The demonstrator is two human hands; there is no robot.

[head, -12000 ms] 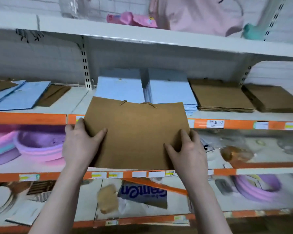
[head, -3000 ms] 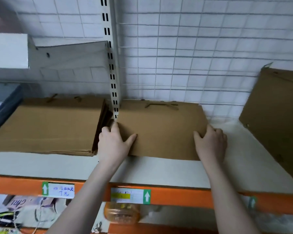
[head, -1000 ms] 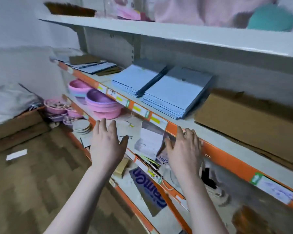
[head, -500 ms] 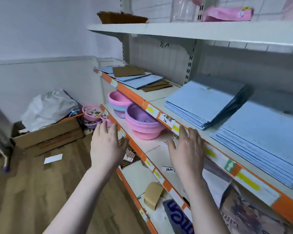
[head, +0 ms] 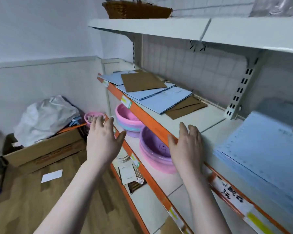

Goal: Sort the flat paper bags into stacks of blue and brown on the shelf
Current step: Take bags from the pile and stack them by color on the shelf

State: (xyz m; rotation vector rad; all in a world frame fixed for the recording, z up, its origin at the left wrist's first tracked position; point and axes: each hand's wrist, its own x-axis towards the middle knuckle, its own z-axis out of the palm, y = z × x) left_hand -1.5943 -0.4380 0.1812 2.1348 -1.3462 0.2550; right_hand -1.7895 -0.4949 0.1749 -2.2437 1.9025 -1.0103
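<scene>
At the far left end of the white shelf (head: 208,119) lies a mixed pile of flat paper bags. A brown bag (head: 142,81) tops it, several blue bags (head: 161,100) lie under that, and another brown bag (head: 186,108) sticks out at the pile's near side. A neat blue stack (head: 264,149) sits at the right. My left hand (head: 103,141) hovers in front of the shelving with fingers spread and holds nothing. My right hand (head: 187,146) is raised at the orange shelf edge (head: 152,124), fingers straight, holding nothing.
Pink and purple plastic basins (head: 152,149) sit on the shelf below. A wicker basket (head: 137,10) stands on the top shelf. A cardboard box (head: 44,149) with a white bag in it is on the wooden floor at the left, beside a white card (head: 52,176).
The view has swung left along the shelving and the mixed pile is now closer. Both hands stay raised and hold nothing; earlier they laid a brown bag on a brown stack.
</scene>
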